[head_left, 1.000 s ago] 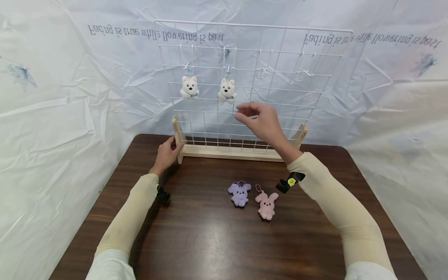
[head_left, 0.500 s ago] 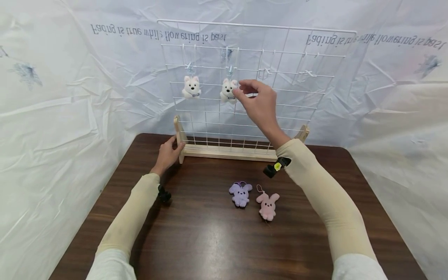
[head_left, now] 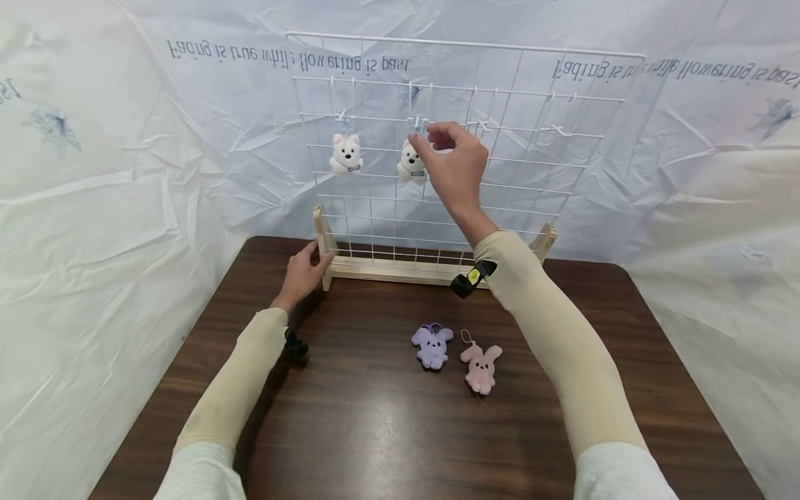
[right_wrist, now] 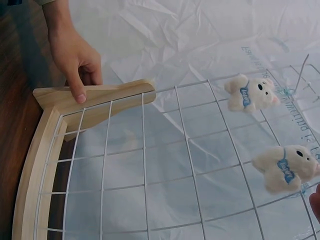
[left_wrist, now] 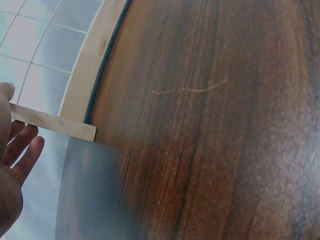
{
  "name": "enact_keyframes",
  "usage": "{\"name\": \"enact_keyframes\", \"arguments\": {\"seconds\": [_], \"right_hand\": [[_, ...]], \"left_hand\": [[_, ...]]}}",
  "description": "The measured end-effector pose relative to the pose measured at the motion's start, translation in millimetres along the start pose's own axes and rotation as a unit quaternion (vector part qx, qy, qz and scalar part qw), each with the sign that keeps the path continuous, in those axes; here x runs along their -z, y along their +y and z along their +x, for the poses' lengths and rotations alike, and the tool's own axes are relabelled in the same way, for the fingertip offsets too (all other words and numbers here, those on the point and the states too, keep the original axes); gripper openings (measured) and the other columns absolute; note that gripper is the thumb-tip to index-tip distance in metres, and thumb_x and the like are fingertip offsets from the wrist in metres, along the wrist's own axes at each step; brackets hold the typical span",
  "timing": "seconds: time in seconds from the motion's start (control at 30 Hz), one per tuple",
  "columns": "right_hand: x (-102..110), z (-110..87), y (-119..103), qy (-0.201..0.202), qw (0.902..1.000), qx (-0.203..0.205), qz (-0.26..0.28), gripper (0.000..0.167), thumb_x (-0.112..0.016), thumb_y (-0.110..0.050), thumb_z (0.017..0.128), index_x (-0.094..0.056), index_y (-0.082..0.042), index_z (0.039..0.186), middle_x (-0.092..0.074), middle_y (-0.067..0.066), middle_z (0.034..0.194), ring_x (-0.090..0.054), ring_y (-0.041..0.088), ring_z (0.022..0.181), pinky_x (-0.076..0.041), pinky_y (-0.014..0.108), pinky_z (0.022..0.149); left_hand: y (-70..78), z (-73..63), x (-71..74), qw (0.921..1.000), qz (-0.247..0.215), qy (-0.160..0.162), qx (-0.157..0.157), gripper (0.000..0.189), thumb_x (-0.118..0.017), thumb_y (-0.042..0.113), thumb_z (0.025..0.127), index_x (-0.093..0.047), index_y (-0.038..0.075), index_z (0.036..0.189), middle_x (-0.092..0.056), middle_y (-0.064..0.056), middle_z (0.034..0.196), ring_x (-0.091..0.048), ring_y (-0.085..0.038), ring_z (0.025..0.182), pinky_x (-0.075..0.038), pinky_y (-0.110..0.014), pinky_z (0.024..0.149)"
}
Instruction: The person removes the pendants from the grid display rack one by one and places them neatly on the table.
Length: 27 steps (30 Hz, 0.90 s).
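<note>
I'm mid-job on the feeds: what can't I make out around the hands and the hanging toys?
Head view: the right hand covers one edge of the nearer white toy, so whether it touches toy or cord is unclear.
Head view: the next hook to the right is partly hidden behind that hand.
Right wrist view: the right edge cuts that hand off.
Left wrist view: the left edge cuts off the left hand.

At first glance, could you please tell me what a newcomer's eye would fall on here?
The two white plush toys would probably catch the eye first, hanging on the left half of the white wire grid, with the right hand raised at the right-hand one. Next, perhaps, come the purple bunny and pink bunny on the dark table, while the left hand holds the grid's left wooden upright.
</note>
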State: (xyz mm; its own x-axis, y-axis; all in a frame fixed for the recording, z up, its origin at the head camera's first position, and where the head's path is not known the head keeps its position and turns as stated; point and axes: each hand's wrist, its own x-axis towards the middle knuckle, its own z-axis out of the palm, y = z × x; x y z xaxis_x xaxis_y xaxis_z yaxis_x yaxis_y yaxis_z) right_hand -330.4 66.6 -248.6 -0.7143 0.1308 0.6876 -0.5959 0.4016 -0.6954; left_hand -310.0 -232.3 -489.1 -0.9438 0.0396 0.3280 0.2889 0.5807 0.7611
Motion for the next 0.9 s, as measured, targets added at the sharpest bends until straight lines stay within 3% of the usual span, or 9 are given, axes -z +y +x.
{"name": "enact_keyframes", "arguments": {"seconds": [0.9], "right_hand": [[-18.5, 2.4, -1.0, 0.037, 0.9970, 0.029, -0.062, 0.023, -0.081, -0.026, 0.089, -0.078, -0.004, 0.095, -0.073, 0.008, 0.084, -0.067, 0.014, 0.077, -0.049, 0.020, 0.072]], "left_hand": [[-0.7, 0.8, 0.2, 1.0000, -0.003, -0.004, 0.007, 0.058, -0.059, 0.034, 0.105, -0.045, 0.001, 0.152, -0.061, -0.027, 0.135, -0.070, -0.040, 0.105, -0.058, -0.056, 0.082]]}}
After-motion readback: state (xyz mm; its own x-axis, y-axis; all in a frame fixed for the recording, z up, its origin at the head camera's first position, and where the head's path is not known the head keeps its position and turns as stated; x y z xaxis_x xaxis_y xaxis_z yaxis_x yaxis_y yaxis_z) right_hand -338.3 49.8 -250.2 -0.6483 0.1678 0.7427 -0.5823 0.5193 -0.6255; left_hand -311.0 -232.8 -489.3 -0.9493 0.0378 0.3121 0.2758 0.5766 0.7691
